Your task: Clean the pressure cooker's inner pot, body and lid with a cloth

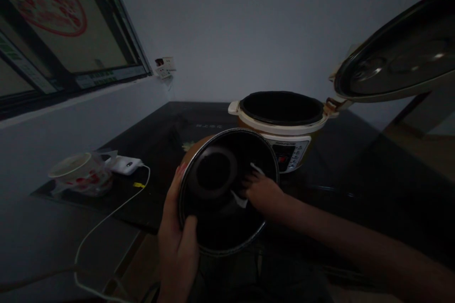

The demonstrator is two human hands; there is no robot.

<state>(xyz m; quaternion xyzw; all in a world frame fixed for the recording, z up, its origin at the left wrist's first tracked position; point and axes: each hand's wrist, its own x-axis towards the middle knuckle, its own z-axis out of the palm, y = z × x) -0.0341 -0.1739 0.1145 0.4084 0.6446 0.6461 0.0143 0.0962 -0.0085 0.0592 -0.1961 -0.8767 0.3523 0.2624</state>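
Observation:
My left hand (179, 232) grips the rim of a dark inner pot (213, 213), thumb inside and fingers around the outer wall. The pot is tilted so that its black inside faces me. Within it, my right hand (261, 191) presses a white tissue (240, 200) against the inner wall; parts of the tissue stick out on both sides of the fingers. Just behind the pot stands a white and gold electric cooker (291, 128), its lid (394, 57) swung up on the right.
On the left of the dark tabletop (167, 125) lie a bagged paper cup (80, 175) and a white power bank (126, 164) with a white cable (103, 220) hanging down. Wall sockets (165, 66) are beside the window (71, 23).

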